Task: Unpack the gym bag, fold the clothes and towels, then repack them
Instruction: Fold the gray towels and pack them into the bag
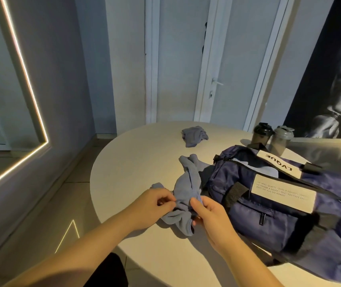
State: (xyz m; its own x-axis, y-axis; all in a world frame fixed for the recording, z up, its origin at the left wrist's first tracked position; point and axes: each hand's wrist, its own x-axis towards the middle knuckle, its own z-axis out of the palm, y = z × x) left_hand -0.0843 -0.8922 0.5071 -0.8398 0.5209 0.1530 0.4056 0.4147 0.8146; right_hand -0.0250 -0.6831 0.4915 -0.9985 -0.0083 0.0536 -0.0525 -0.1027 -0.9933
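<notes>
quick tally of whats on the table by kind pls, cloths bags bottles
blue cloths: 2
gym bag: 1
shaker bottles: 2
total: 5

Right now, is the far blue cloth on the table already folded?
No, the far blue cloth lies crumpled in a loose heap on the table.

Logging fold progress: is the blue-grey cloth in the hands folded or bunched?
Bunched. The blue-grey fabric cloth is crumpled and twisted; left hand and right hand pinch its near end.
</notes>
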